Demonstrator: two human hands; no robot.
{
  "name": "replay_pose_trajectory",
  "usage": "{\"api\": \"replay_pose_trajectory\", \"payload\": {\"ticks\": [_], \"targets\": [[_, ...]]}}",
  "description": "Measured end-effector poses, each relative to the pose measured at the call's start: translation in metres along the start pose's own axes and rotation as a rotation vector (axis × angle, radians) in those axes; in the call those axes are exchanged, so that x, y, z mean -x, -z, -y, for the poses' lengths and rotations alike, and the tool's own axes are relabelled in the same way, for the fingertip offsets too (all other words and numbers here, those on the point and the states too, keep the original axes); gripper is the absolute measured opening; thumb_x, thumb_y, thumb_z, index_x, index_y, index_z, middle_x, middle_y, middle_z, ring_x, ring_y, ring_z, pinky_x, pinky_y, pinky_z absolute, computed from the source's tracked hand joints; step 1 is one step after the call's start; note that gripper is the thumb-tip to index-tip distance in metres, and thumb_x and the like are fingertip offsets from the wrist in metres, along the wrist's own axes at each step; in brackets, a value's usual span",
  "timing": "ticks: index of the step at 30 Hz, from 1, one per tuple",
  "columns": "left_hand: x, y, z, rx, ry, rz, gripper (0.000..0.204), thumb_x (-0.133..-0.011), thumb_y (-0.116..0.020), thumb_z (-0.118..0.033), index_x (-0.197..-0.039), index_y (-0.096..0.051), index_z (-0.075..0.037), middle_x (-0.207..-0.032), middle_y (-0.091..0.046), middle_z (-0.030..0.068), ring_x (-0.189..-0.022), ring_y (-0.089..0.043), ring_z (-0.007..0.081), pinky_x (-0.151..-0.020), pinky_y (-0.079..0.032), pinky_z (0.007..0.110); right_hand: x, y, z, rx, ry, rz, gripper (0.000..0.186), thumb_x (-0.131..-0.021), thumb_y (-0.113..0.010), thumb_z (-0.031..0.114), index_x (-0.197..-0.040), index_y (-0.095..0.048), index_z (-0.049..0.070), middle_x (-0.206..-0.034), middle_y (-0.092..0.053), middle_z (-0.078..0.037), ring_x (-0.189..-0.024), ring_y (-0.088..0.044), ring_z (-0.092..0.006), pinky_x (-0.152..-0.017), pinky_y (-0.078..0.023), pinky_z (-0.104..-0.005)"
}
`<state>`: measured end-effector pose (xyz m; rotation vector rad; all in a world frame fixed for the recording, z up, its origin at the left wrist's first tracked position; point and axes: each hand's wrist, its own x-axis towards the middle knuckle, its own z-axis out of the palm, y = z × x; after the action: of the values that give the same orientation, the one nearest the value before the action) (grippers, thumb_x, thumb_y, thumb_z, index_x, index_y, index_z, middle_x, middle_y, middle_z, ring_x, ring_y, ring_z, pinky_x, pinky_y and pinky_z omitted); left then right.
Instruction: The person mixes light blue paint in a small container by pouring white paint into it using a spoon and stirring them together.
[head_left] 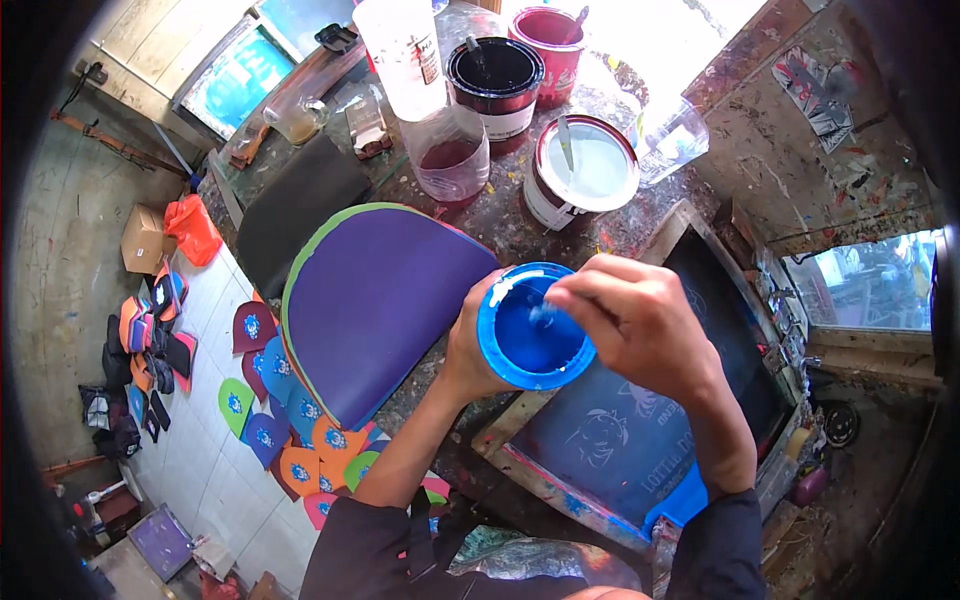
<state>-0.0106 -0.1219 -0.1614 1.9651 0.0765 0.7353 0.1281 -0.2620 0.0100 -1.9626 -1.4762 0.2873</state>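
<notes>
A blue plastic tub (pixel 487 335) with blue ink (pixel 535 345) inside is tilted toward me. My left hand (pixel 468 340) wraps round its left side. Above the tub's mouth my right hand (pixel 632 310) is closed in a pinch. A blurred, pale blue thing shows below those fingertips, over the ink; its kind cannot be made out. Under my right forearm lies a wood-framed printing screen (pixel 590 480) with pale line drawings on its mesh. A blue squeegee (pixel 685 497) rests at its near edge. Left of the tub is a stack of purple, rounded sheets (pixel 380 300).
Behind the tub stand a can of pale ink (pixel 590 160), a dark ink can (pixel 495 85), a pink bucket (pixel 550 50) and clear plastic cups (pixel 447 165). Several printed coloured pieces (pixel 300 470) lie to the left, with more piles on the tiled floor (pixel 190 450).
</notes>
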Motion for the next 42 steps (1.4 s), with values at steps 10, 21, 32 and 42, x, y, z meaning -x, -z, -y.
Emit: {"api": "replay_pose_trajectory", "payload": {"ticks": [10, 21, 32, 42], "targets": [[0.003, -0.002, -0.002, 0.026, 0.039, 0.012, 0.123, -0.056, -0.106, -0.039, -0.151, -0.036, -0.003, -0.141, -0.062, 0.0211, -0.127, -0.066, 0.0361, -0.106, -0.055, 0.048, -0.001, 0.0, 0.008, -0.005, -0.07, -0.058, 0.02, -0.096, -0.073, 0.013, -0.081, -0.068, 0.0, -0.078, -0.066, -0.015, -0.072, -0.069, -0.0337, -0.067, -0.056, -0.0442], [0.002, -0.003, 0.0, 0.062, 0.029, 0.004, 0.123, -0.056, -0.106, -0.04, -0.152, -0.036, -0.005, -0.14, -0.062, 0.019, -0.126, -0.066, 0.0355, -0.105, -0.055, 0.048, -0.001, 0.0, 0.01, -0.104, -0.047, 0.014, 0.013, -0.097, -0.073, 0.011, -0.095, -0.076, -0.002, -0.081, -0.068, -0.016, -0.071, -0.069, -0.0316, -0.066, -0.054, -0.0417], [0.001, -0.003, 0.0, 0.047, 0.026, 0.008, 0.126, -0.054, -0.106, -0.042, -0.152, -0.035, -0.005, -0.14, -0.062, 0.0187, -0.125, -0.067, 0.0344, -0.104, -0.056, 0.047, -0.004, 0.002, 0.017, -0.042, -0.092, 0.101, 0.023, -0.098, -0.069, 0.013, -0.082, -0.072, -0.004, -0.08, -0.068, -0.02, -0.077, -0.071, -0.0369, -0.072, -0.057, -0.0454], [0.001, -0.005, -0.001, 0.09, 0.041, -0.004, 0.125, -0.053, -0.107, -0.039, -0.151, -0.037, -0.005, -0.138, -0.063, 0.0189, -0.125, -0.067, 0.0351, -0.104, -0.056, 0.047, -0.004, 0.005, 0.012, 0.154, -0.16, 0.064, 0.025, -0.098, -0.066, 0.016, -0.084, -0.074, -0.002, -0.08, -0.069, -0.019, -0.078, -0.072, -0.0362, -0.073, -0.058, -0.0457]]}}
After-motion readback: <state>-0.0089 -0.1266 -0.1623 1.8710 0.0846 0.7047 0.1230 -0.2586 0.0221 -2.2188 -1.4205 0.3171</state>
